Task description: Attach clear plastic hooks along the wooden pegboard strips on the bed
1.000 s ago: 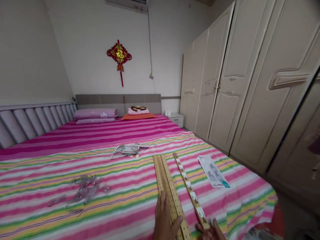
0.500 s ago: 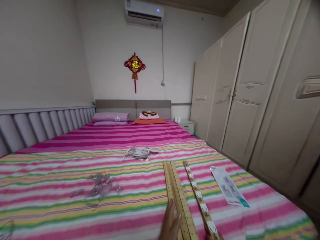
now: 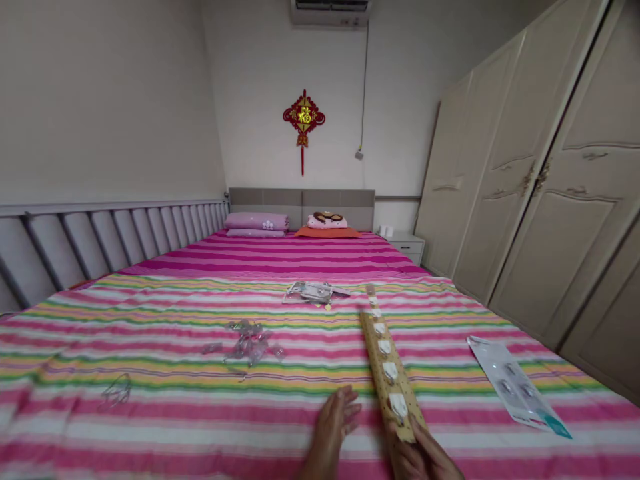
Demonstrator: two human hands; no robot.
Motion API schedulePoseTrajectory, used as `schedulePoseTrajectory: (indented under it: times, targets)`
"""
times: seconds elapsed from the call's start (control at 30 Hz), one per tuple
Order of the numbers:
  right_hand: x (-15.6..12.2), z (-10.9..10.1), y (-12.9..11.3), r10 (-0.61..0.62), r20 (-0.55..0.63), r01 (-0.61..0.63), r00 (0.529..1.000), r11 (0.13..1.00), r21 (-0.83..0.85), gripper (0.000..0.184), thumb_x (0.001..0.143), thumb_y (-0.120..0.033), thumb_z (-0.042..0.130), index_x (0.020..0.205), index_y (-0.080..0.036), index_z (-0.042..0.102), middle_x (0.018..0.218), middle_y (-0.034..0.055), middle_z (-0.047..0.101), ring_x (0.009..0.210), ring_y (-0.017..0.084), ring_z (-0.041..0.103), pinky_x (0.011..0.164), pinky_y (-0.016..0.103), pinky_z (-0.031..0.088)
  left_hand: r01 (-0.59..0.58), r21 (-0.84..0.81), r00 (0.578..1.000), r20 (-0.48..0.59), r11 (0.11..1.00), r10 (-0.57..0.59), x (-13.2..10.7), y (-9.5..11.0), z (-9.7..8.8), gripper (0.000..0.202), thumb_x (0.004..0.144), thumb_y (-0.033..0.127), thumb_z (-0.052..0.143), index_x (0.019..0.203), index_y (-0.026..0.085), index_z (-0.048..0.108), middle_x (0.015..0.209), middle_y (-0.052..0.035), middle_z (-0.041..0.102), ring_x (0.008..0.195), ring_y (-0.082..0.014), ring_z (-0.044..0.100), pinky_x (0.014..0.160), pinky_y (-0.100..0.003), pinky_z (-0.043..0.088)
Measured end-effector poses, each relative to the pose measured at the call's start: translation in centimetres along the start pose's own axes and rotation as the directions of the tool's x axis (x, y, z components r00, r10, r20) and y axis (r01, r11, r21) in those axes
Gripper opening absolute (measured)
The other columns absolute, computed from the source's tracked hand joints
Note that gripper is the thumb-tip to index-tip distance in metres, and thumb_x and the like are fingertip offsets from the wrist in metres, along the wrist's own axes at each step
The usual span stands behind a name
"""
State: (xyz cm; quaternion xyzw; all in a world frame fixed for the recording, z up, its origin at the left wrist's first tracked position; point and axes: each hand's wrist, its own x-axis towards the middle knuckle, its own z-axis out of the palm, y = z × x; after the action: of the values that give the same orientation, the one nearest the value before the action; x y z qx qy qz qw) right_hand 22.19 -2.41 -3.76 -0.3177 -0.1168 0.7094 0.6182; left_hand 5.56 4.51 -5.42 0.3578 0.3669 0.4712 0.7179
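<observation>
A long wooden perforated strip point(image 3: 387, 363) with several white hooks on it points away from me over the striped bedspread point(image 3: 200, 413). My right hand point(image 3: 425, 457) grips its near end at the bottom edge of the view. My left hand point(image 3: 333, 427) hovers just left of the strip with fingers spread and nothing in it. The two plain wooden strips seen earlier do not show separately; they may lie under the hooked one.
Clear plastic bits point(image 3: 247, 340) and another clear piece point(image 3: 115, 393) lie on the bed to the left. Opened packets point(image 3: 313, 292) sit further back, a printed hook package point(image 3: 517, 390) at the right. Wardrobe doors point(image 3: 540, 200) line the right side, pillows point(image 3: 257, 222) the headboard.
The view swung left. My right hand moved the hooked strip leftward over where the two plain strips lay. My left hand came off the plain strips and opened.
</observation>
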Motion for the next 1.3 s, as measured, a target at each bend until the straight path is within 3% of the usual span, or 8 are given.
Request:
schedulePoseTrajectory:
  times: [0.2,0.37,0.47,0.6,0.7,0.8,1.03,1.3]
  targets:
    - [4.6,9.0,4.4,-0.055,0.176,0.079,0.983,0.988,-0.131,0.023,0.065,-0.029,0.081,0.074,-0.015,0.066,0.060,-0.0033,0.056,0.044,0.004,0.034,0.041,0.016,0.031,-0.133,-0.053,0.974,-0.191,0.990,0.121,0.1,5.2,-4.6,0.070,0.065,0.071,0.057,0.109,0.016,0.060,0.122,-0.0186,0.061,0.110,-0.0287,0.058,0.087,-0.038,0.048]
    - [8.6,12.8,8.6,-0.108,0.243,0.181,0.964,0.937,-0.300,0.028,0.061,-0.036,0.082,0.071,-0.014,0.067,0.053,-0.0052,0.050,0.044,0.005,0.031,0.042,0.019,0.024,-0.239,0.149,0.926,-0.262,0.960,0.271,1.0,8.2,-6.7,0.069,0.069,0.068,0.056,0.115,0.016,0.056,0.112,-0.0142,0.064,0.095,-0.0238,0.062,0.075,-0.032,0.049]
    - [10.2,14.3,10.5,-0.121,0.278,0.231,0.953,0.884,-0.406,0.034,0.062,-0.046,0.078,0.067,-0.014,0.066,0.046,-0.0065,0.045,0.042,0.005,0.027,0.042,0.020,0.018,-0.292,0.343,0.853,-0.329,0.893,0.406,2.1,9.5,-7.5,0.067,0.069,0.069,0.054,0.109,0.015,0.058,0.098,-0.0108,0.066,0.085,-0.0222,0.061,0.073,-0.032,0.047]
    - [11.6,15.6,11.6,-0.127,0.307,0.279,0.943,0.804,-0.526,0.042,0.058,-0.053,0.077,0.068,-0.014,0.067,0.047,-0.0066,0.045,0.041,0.005,0.028,0.043,0.021,0.017,-0.306,0.550,0.758,-0.352,0.777,0.548,3.8,10.7,-9.2,0.053,0.075,0.069,0.044,0.077,0.018,0.059,0.073,-0.0043,0.060,0.073,-0.0202,0.056,0.069,-0.031,0.043]
    - [12.4,16.2,11.8,-0.134,0.326,0.302,0.936,0.783,-0.544,0.043,0.057,-0.055,0.077,0.066,-0.014,0.066,0.050,-0.0049,0.049,0.041,0.005,0.030,0.043,0.021,0.018,-0.296,0.614,0.762,-0.310,0.731,0.568,4.6,11.2,-10.6,0.048,0.079,0.065,0.038,0.064,0.021,0.049,0.060,0.0012,0.049,0.061,-0.0164,0.048,0.060,-0.029,0.038]
    - [13.3,16.4,12.0,-0.111,0.341,0.290,0.933,0.794,-0.534,0.041,0.057,-0.054,0.077,0.064,-0.014,0.065,0.051,-0.0038,0.051,0.041,0.005,0.029,0.042,0.021,0.015,-0.284,0.624,0.782,-0.289,0.728,0.552,5.3,11.4,-11.6,0.046,0.081,0.063,0.035,0.064,0.021,0.047,0.057,0.0032,0.044,0.056,-0.0145,0.043,0.056,-0.027,0.035]
    - [14.7,16.5,11.9,-0.067,0.348,0.255,0.935,0.811,-0.527,0.040,0.059,-0.052,0.077,0.057,-0.015,0.061,0.043,-0.0076,0.041,0.039,0.004,0.023,0.041,0.020,0.013,-0.338,0.654,0.763,-0.231,0.677,0.604,6.7,11.4,-12.9,0.043,0.085,0.058,0.034,0.065,0.022,0.046,0.058,0.0029,0.045,0.055,-0.0140,0.044,0.057,-0.028,0.036]
    - [16.1,16.1,11.3,-0.093,0.361,0.289,0.928,0.791,-0.539,0.047,0.055,-0.057,0.077,0.060,-0.013,0.062,0.048,-0.0056,0.048,0.039,0.003,0.027,0.041,0.020,0.016,-0.372,0.615,0.796,-0.174,0.695,0.580,7.7,12.0,-13.7,0.042,0.084,0.052,0.039,0.087,0.018,0.064,0.079,-0.0069,0.066,0.076,-0.0218,0.061,0.070,-0.034,0.047]
